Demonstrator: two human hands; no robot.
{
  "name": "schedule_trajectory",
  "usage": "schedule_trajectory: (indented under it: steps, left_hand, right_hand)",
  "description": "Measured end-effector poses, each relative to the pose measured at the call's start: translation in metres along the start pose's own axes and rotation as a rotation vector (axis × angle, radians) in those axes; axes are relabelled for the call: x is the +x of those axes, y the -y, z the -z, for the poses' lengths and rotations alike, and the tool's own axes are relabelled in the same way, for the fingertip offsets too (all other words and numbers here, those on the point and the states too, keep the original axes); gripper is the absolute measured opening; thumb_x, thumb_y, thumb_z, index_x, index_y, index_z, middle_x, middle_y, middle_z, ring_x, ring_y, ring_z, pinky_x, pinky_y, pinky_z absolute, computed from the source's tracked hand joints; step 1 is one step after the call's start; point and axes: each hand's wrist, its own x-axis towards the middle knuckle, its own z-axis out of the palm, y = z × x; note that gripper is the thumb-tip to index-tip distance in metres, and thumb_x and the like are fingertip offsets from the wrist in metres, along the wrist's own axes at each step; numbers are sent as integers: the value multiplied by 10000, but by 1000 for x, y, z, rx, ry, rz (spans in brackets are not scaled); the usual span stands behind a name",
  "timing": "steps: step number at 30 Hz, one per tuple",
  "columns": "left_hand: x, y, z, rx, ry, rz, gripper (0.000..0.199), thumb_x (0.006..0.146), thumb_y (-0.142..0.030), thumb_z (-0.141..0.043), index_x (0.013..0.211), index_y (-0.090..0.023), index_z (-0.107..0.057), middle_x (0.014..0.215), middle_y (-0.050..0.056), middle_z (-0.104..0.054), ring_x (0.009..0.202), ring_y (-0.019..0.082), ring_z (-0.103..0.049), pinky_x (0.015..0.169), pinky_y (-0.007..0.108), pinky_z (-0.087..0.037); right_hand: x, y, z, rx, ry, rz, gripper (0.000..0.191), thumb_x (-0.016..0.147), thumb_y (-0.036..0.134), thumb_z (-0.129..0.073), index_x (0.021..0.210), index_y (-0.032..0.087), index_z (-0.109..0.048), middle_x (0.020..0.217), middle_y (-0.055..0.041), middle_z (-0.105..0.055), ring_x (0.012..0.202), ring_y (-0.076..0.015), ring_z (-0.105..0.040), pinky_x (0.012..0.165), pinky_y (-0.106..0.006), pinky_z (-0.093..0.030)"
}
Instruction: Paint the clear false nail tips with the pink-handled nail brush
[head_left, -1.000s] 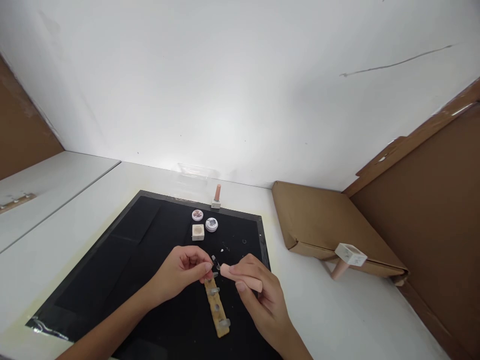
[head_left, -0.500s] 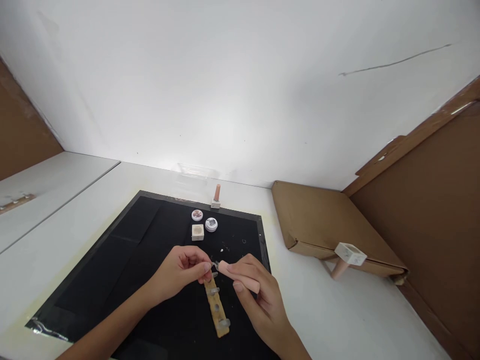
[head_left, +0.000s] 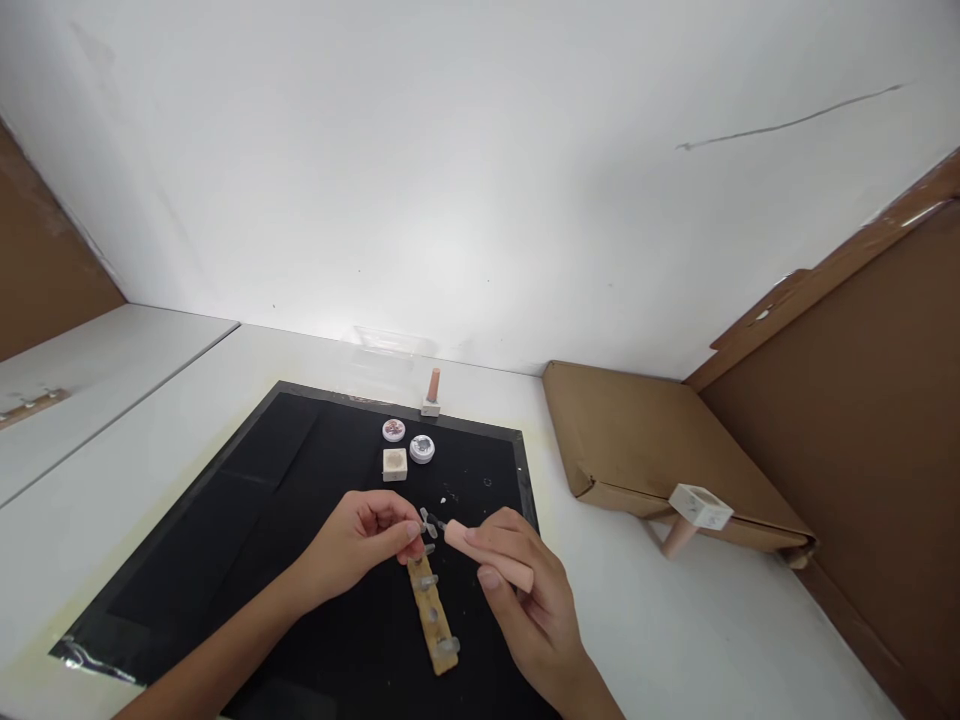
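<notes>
My right hand (head_left: 529, 590) is closed around a pale pink nail polish brush (head_left: 491, 557), its dark tip pointing left. Between thumb and fingertips, my left hand (head_left: 379, 540) pinches a small clear piece (head_left: 429, 523), perhaps a nail tip; the grasped part is hidden. The brush tip is close to this piece; whether they touch I cannot tell. Below the hands, a tan strip (head_left: 433, 625) lies on the black mat (head_left: 337, 620) with several clear nail-shaped pieces (head_left: 448, 647) along it. Beyond the hands stands a white square block (head_left: 395, 464), like a small bottle.
Two small round tins (head_left: 422, 449) sit behind the block. A pink-capped bottle (head_left: 431, 393) stands at the mat's back edge, near a clear tray (head_left: 386, 345). To the right are a cardboard box (head_left: 637, 430) and another pink-and-white bottle (head_left: 700, 508).
My right hand has drawn the brush slightly right and down, so more of the clear piece at my left fingertips shows. The left hand has stayed in place.
</notes>
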Motion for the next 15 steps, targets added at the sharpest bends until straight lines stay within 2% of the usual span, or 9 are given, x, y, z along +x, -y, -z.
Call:
schedule_trajectory:
  steps: [4,7,11,15]
  left_hand:
    - [0,2,0,0,6,-18,297,738,-404,-705,718,-111,-662,601,40,-680,529,113,-566,543,233,-471]
    - [0,2,0,4,-3,-16,293,744,-399,-701,716,-110,-659,598,36,-678,532,109,-566,543,226,-472]
    - [0,2,1,2,-8,-4,298,738,-400,-706,703,-107,-659,583,32,-673,517,102,-558,534,219,-468]
    - [1,0,2,-4,-8,-3,296,732,-398,-712,696,-109,-662,581,34,-677,507,99,-555,530,218,-464]
  right_hand:
    - [2,2,0,-30,54,-13,256,888,180,-511,1108,257,-616,794,-41,-647,688,-179,-581,573,-301,-488]
    - [2,2,0,-35,66,-9,228,880,154,-499,1048,246,-623,763,-39,-640,669,-177,-576,555,-301,-485]
    - [0,1,1,-26,23,6,182,877,145,-496,973,234,-623,738,-33,-623,645,-169,-559,540,-291,-463]
    - [-1,-1,1,-18,-41,20,213,888,157,-492,1043,242,-611,773,-36,-631,664,-175,-555,559,-302,-463]
